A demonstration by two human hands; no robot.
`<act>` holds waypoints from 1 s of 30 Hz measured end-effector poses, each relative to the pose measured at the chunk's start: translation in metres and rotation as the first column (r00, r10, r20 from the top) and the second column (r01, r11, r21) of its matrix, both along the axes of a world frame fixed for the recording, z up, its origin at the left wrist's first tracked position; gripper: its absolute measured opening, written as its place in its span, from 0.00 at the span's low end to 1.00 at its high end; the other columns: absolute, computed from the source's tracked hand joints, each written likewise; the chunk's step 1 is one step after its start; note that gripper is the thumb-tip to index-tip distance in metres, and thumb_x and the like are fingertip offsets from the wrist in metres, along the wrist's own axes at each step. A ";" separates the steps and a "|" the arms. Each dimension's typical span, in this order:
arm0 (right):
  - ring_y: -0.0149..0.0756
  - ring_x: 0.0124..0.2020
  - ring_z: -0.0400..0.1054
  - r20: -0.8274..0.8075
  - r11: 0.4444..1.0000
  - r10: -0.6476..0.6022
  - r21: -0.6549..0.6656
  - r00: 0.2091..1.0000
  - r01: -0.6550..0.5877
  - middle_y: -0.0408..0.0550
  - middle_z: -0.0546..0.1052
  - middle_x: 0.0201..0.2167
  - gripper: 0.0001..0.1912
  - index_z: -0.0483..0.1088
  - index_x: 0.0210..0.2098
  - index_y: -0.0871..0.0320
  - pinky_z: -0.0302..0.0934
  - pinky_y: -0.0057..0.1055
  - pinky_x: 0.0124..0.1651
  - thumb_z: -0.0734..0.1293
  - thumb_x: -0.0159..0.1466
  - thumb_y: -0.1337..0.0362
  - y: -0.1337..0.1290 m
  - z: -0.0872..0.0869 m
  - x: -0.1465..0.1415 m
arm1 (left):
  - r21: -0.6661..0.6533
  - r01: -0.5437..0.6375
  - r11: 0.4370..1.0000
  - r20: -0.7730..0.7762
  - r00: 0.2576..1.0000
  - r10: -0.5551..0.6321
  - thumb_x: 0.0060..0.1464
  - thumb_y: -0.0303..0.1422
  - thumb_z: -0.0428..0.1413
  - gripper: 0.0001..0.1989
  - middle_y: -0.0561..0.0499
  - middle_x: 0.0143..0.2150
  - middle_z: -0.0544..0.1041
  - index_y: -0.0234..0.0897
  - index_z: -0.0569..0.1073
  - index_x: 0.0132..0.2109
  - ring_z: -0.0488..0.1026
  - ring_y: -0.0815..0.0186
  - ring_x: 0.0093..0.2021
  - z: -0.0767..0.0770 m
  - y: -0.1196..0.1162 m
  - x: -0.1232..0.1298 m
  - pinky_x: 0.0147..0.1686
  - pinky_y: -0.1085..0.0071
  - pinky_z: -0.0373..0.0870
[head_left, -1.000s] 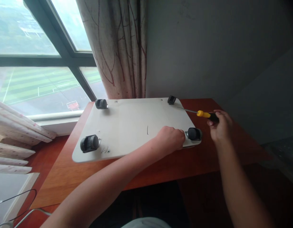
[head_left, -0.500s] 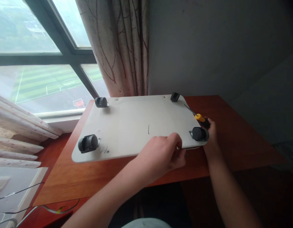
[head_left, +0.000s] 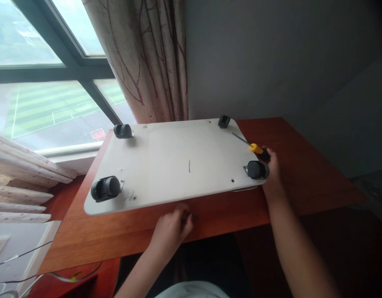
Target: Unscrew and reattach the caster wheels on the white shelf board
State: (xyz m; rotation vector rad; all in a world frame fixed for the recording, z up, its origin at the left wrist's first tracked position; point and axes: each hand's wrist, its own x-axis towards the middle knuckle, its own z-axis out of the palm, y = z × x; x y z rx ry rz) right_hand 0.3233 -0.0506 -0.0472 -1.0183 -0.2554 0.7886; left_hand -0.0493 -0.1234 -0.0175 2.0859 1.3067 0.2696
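A white board (head_left: 166, 161) with rounded corners lies on the wooden table, black casters standing up at its corners. My right hand (head_left: 273, 165) is closed around the black end of a yellow-and-black screwdriver (head_left: 254, 148), whose shaft points far left over the board. Close by the hand is the near right caster (head_left: 257, 169). My left hand (head_left: 172, 225) hovers in front of the board's near edge, fingertips pinched on a small dark piece (head_left: 194, 217), too small to identify for certain. A dark hole (head_left: 232, 180) shows in the board left of that caster.
Other casters are at the near left (head_left: 106, 188), far left (head_left: 122, 131) and far right (head_left: 224, 121). The wooden table (head_left: 309, 165) extends right of the board. Behind are a curtain (head_left: 147, 62) and a window; cables (head_left: 60, 278) run at lower left.
My left hand has come away from the board's near right edge and moved left toward me, uncovering the hole. My right hand keeps the screwdriver; the view has shifted slightly.
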 end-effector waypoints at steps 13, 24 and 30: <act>0.31 0.31 0.72 0.028 1.000 -0.008 -0.002 1.000 0.008 0.40 0.75 0.30 0.15 0.71 0.37 0.54 0.65 0.26 0.30 0.72 0.55 0.53 0.000 -0.005 0.002 | 0.222 -0.115 0.968 0.044 0.993 0.108 0.65 0.31 0.48 0.10 0.47 0.40 0.82 0.38 0.67 0.52 0.81 0.58 0.36 -0.018 -0.003 -0.008 0.33 0.67 0.69; 0.31 0.36 0.68 0.384 0.999 0.027 0.026 0.923 -0.040 0.46 0.76 0.44 0.22 0.73 0.42 0.54 0.61 0.28 0.37 0.75 0.56 0.46 -0.012 0.014 -0.013 | 0.202 -0.138 0.970 -0.015 0.989 0.144 0.63 0.30 0.48 0.10 0.46 0.37 0.79 0.36 0.66 0.50 0.78 0.58 0.31 -0.016 -0.004 -0.001 0.29 0.67 0.64; 0.30 0.34 0.66 0.397 0.998 0.057 0.004 0.916 -0.064 0.45 0.75 0.43 0.24 0.72 0.43 0.53 0.61 0.29 0.37 0.75 0.55 0.45 -0.008 0.015 -0.014 | 0.182 -0.140 0.973 -0.005 0.990 0.143 0.63 0.29 0.48 0.10 0.45 0.39 0.80 0.36 0.65 0.51 0.80 0.56 0.35 -0.016 0.003 0.001 0.31 0.67 0.66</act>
